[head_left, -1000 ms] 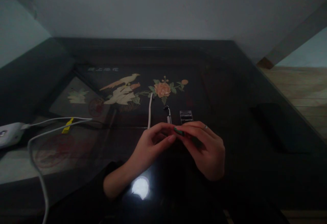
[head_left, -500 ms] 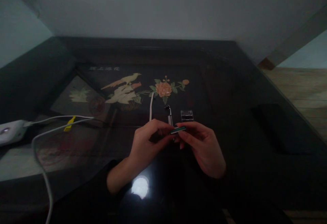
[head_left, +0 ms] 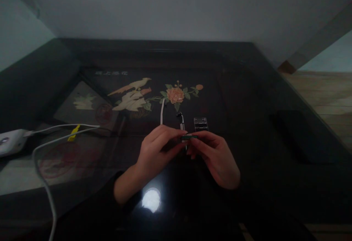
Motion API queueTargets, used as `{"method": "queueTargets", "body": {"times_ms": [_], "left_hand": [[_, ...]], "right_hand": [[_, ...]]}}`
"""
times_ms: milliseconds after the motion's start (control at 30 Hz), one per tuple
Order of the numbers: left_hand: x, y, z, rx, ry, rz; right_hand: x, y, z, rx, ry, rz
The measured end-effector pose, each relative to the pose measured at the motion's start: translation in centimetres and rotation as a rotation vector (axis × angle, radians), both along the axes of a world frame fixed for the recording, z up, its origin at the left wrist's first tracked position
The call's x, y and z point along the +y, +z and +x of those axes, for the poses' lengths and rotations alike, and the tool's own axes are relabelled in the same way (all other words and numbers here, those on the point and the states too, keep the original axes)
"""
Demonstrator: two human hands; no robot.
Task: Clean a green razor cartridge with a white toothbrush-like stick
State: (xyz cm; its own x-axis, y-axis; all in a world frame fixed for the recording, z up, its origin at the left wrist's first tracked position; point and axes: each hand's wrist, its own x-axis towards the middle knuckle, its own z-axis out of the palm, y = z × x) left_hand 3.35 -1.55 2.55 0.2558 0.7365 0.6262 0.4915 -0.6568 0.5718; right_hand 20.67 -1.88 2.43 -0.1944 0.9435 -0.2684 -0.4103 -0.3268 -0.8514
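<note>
Between my two hands is a small, thin green-and-silver piece (head_left: 189,137); its exact kind is too dim to make out. The fingertips of my left hand (head_left: 155,147) pinch its left end. My right hand (head_left: 218,158) pinches the right end, thumb against the near side. Just beyond the fingers lies a slim pale item (head_left: 182,125) with a black curled tip, partly hidden by my left hand. A small clear plastic case (head_left: 200,123) rests behind my right hand. Left of these, a white stick-like strip (head_left: 162,112) runs down behind my left hand.
The dark glossy table (head_left: 236,87) carries an inlaid bird and flower picture (head_left: 175,95). At the left are a white charger-like block (head_left: 12,142), a white cable (head_left: 45,178) and a yellow tag (head_left: 73,133). A dark flat object (head_left: 302,136) lies at the right.
Both hands have shifted slightly left and up with the piece. The piece was tilted up to the right and is now nearly level.
</note>
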Motion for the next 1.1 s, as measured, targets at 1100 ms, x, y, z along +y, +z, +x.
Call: {"method": "queueTargets", "body": {"times_ms": [1100], "left_hand": [[0.0, -0.1, 0.1, -0.338, -0.101, -0.296]], "right_hand": [[-0.8, -1.2, -0.7, 0.338, 0.356, -0.05]]}}
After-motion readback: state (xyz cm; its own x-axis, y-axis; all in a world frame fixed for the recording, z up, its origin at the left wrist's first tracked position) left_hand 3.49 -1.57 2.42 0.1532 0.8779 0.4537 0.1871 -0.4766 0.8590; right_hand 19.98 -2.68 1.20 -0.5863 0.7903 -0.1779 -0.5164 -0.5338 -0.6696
